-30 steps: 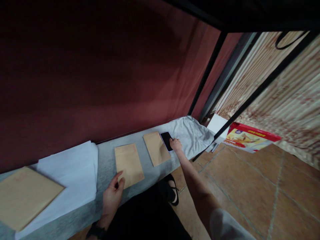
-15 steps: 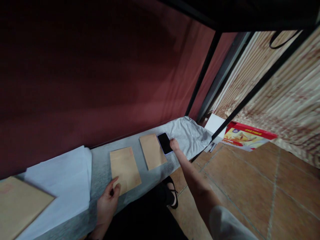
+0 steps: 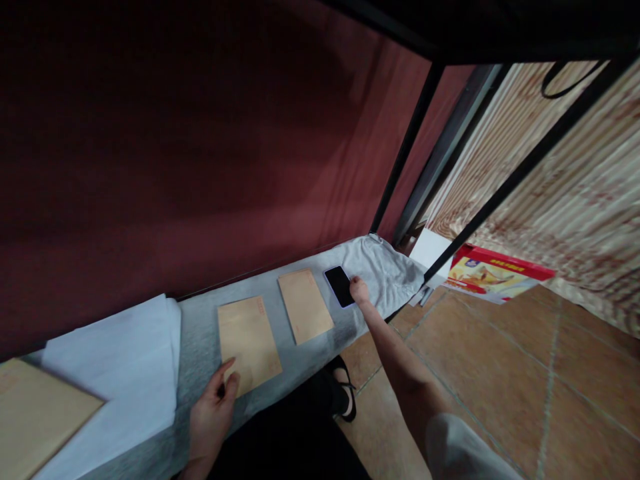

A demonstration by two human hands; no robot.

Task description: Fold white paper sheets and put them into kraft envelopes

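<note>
One flat, glossy-black rectangular phone (image 3: 339,287) lies on the worktop (image 3: 200,340), where grey cloth (image 3: 395,273) wrinkles. The right hand (image 3: 359,291) curls at its edge; whether that grip is closed I can't tell. The left hand (image 3: 213,410), grip open, meets a matte paper envelope (image 3: 250,340). Brown envelopes (image 3: 305,307) lie in three spots, one overlapping thin white sheets (image 3: 120,367).
</note>
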